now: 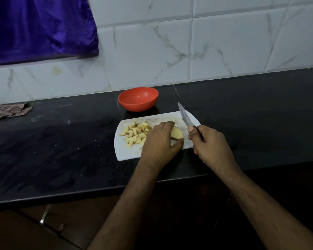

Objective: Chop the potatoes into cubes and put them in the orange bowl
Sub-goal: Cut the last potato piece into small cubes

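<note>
Here, at the far left edge of the dark bench, against the tiled wall, lies one crumpled patterned cloth, and above it one purple cloth hangs down over the wall. Near the back edge of the bench, about midway along it, stands one orange bowl, upright, with nothing visible inside it. Just in front of the bowl, close to it but apart, lies one white cutting board, its near edge short of the bench's front edge. On the left half of the board sits one loose heap of potato cubes, too many and too closely piled to count exactly; a few stray pieces lie at the heap's near side. To the right of the heap the left hand rests on the board, fingers curled over and thumb pressed against one uncut potato piece, holding it down on the board's right half. Right of that, over the board's right edge, the right hand is wrapped around the dark handle of one knife, whose blade is raised clear of the potato and points away toward the back of the bench, the tip near the board's far right corner.
</note>
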